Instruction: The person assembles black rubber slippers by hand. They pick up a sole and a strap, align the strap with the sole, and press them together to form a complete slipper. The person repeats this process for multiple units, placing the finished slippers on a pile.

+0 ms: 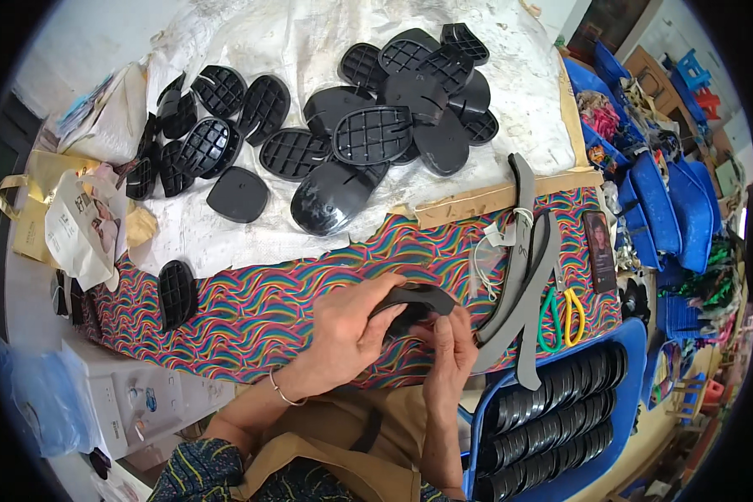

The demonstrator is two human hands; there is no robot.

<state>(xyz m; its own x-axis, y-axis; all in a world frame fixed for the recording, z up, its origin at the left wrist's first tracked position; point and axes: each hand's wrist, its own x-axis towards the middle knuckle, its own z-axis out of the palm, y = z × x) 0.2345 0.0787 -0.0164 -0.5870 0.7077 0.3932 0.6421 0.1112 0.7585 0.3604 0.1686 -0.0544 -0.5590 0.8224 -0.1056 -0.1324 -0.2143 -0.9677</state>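
My left hand (351, 328) grips a black curved piece (427, 297), which looks like a moulded shoe-sole part, with its fingers over the left end and the thumb beneath. My right hand (448, 345) pinches the other end. The piece is held above a wavy multicoloured cloth (284, 284), and its underside is partly hidden by my fingers. Beyond the hands lies a heap of black sole parts (372, 135), several with gridded undersides showing. A single gridded sole part (176, 294) lies apart on the cloth at the left.
Long grey strips (534, 293) lie right of my hands, beside scissors (552, 322) with green and yellow handles and a phone (598, 251). A blue crate (640, 368) at the lower right holds rows of black curved parts. Bags (79, 222) stand at the left.
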